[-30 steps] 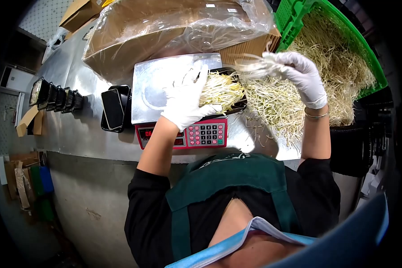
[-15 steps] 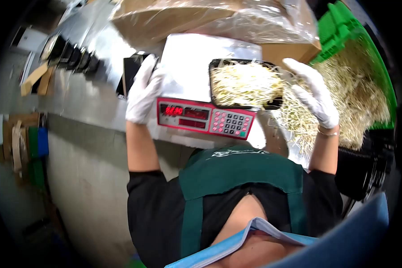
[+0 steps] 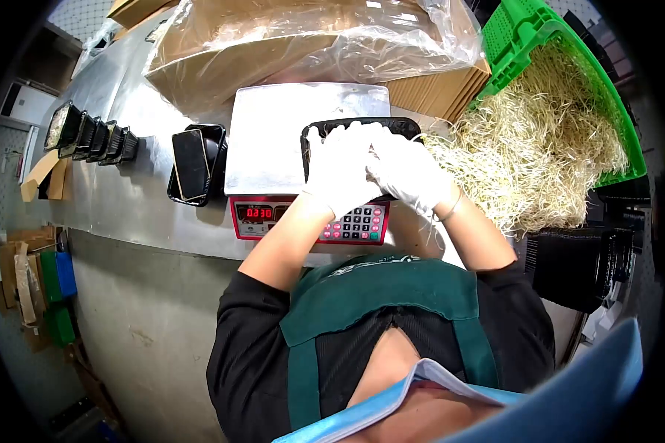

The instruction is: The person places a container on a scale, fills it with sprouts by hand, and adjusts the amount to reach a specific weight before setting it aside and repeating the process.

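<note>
Both my gloved hands meet over a black plastic tray (image 3: 400,126) on the platform of a red and silver weighing scale (image 3: 309,219). My left hand (image 3: 345,168) lies across the tray with its fingers stretched forward. Touching it, my right hand (image 3: 408,168) covers the tray's right part, its fingers also extended. The hands hide nearly all the bean sprouts inside the tray, so what lies under my palms cannot be seen. Red digits on the scale seem to read 0.330. Loose bean sprouts (image 3: 524,162) are heaped close to my right hand.
A tipped green crate (image 3: 623,103) holds the sprout heap at the right. Behind the scale stands a plastic-lined cardboard box (image 3: 222,77). Left of it, a phone (image 3: 191,165) rests on a black tray, with several black trays (image 3: 89,136) farther left. Stacked black trays (image 3: 573,266) stand lower right.
My hands were apart, one on either side of the scale, with the sprouts in the tray showing. Both have come together over the tray. The view has also shifted.
</note>
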Tool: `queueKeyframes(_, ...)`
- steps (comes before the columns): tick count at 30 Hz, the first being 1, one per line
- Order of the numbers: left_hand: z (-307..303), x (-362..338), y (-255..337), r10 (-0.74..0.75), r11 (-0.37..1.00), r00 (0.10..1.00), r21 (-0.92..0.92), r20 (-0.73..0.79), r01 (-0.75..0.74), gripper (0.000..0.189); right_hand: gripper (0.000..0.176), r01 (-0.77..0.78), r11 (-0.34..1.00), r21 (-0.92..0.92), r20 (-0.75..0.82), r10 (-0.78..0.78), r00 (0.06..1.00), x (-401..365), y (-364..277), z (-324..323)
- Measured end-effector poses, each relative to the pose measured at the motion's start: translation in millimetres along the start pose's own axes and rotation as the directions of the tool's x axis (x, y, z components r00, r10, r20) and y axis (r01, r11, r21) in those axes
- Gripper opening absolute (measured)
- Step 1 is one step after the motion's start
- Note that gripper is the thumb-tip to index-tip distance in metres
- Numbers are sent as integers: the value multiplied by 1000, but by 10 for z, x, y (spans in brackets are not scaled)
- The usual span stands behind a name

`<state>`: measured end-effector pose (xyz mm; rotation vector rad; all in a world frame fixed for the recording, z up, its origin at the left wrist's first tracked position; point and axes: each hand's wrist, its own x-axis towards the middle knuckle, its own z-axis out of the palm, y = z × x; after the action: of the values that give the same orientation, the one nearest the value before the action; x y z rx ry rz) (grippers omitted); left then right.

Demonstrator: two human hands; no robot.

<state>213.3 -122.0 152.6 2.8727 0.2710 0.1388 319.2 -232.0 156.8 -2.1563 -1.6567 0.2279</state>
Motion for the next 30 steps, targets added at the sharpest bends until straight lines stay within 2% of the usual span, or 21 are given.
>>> queueKeyframes(2, -51, -49, -8, -19, 993, 998, -116, -60, 12, 83, 37, -67, 997, 39, 101, 62, 993, 2, -4, -62)
queueKeyframes(3, -74, -52, -40, 12, 979, 1000, -206, -11, -14, 84, 39, 33, 999, 22, 70, -34, 997, 6, 34, -120)
queueKeyframes(5, -96, -270, -151, 25, 988, 996, -151, -85, -38, 86, 38, 140, 989, -56, 46, -137, 989, 32, -29, -415)
queueKeyframes(6, -144, -386, -240, 36, 984, 996, -171, -82, -50, 89, 42, 95, 987, 129, 123, -111, 986, 173, -20, -607)
queueKeyframes(8, -191, -643, -418, 10, 991, 992, -129, -123, -26, 92, 44, -124, 964, 237, 15, 124, 992, 422, 157, -581)
queueKeyframes(9, -224, -705, -473, -71, 985, 996, -158, -50, 63, 92, 43, -134, 975, 178, -5, 137, 991, 620, 308, -472)
queueKeyframes(10, -177, -778, -555, -43, 996, 986, -81, -162, 30, 94, 41, -35, 979, 200, -121, 60, 991, 823, 583, -136)
queueKeyframes(12, -117, -838, -706, -36, 985, 969, -171, -244, -6, 95, 37, -8, 913, 407, 25, -2, 1000, 1042, 566, 267)
queueKeyframes(14, -137, -820, -724, -56, 984, 973, -176, -224, 16, 95, 31, 272, 937, 218, -17, -275, 961, 1046, 493, 459)
queueKeyframes(15, -146, -806, -726, -72, 982, 976, -187, -204, 34, 95, 23, 281, 950, 139, 8, -285, 959, 964, 520, 506)
queueKeyframes(17, -217, -763, -692, -64, 982, 982, -187, -179, 30, 90, 17, 202, 976, 79, -136, -191, 972, 522, 738, 527)
queueKeyframes(18, -246, -732, -668, -55, 982, 985, -185, -165, 23, 85, 16, 32, 988, 153, -74, -21, 997, 312, 874, 420)
queueKeyframes(19, -246, -713, -647, -38, 988, 981, -153, -188, 9, 85, 15, -245, 969, -21, 125, 246, 961, 161, 886, 159)
queueKeyframes(20, -221, -658, -643, -25, 989, 986, -147, -168, 0, 86, 15, -219, 975, -46, 68, 221, 973, -138, 1169, 144)
queueKeyframes(21, -161, -595, -618, -7, 988, 984, -151, -175, -20, 89, 21, -243, 920, 308, 37, 244, 969, -230, 1115, 71)
queueKeyframes(22, -110, -518, -568, 17, 987, 983, -152, -180, -45, 93, 31, -224, 748, 625, 9, 280, 960, -308, 989, -70)
queueKeyframes(24, -97, -354, -413, 34, 979, 992, -197, -121, -57, 90, 51, 83, 871, 485, -144, -14, 990, -260, 611, -342)
queueKeyframes(25, -75, -283, -349, 43, 977, 994, -203, -105, -63, 89, 57, 85, 698, 711, -78, -42, 996, -212, 384, -408)
queueKeyframes(28, -31, -168, -296, 63, 985, 995, -158, -73, -74, 88, 46, -152, 720, 677, 82, 132, 988, -280, 530, -155)
queueKeyframes(29, -83, -159, -271, 76, 978, 993, -186, -86, -91, 85, 31, -259, 631, 731, 99, 278, 956, -354, 545, -175)
queueKeyframes(30, -111, -172, -253, 83, 971, 992, -217, -96, -102, 83, 20, -338, 371, 865, 206, 352, 913, -413, 573, -175)
